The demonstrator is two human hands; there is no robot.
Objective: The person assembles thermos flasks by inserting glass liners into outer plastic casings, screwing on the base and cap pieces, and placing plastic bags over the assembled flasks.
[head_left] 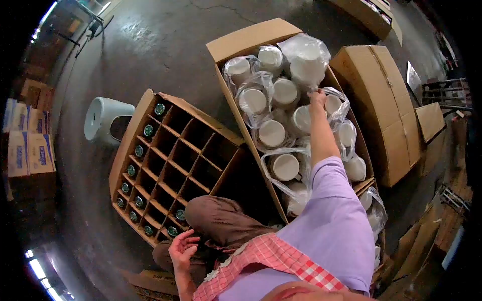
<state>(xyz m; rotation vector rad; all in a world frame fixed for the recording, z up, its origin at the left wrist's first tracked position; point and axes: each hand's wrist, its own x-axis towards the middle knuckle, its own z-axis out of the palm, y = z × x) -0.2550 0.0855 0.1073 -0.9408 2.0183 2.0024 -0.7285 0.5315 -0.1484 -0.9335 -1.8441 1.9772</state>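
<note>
My right hand [317,97] reaches into the long open cardboard box [253,37], its fingers closed on the gathered neck of a clear plastic bag [307,62]. Pale round contents show through that bag. Around it sit several white cylindrical items [285,92] with round tops, many wrapped in thin plastic. By my knee, my left hand [182,249] is held up with fingers apart and nothing in it. Nearest to it is a divided cardboard box [150,98], where dark-capped bottle tops [172,231] show in several compartments, mostly along the left and lower sides.
A pale plastic stool [98,120] stands left of the divided box. To the right are a closed cardboard carton [374,100] and flattened cardboard [416,251]. Stacked printed cartons [31,145] line the far left. Another open box [364,15] is at the top right.
</note>
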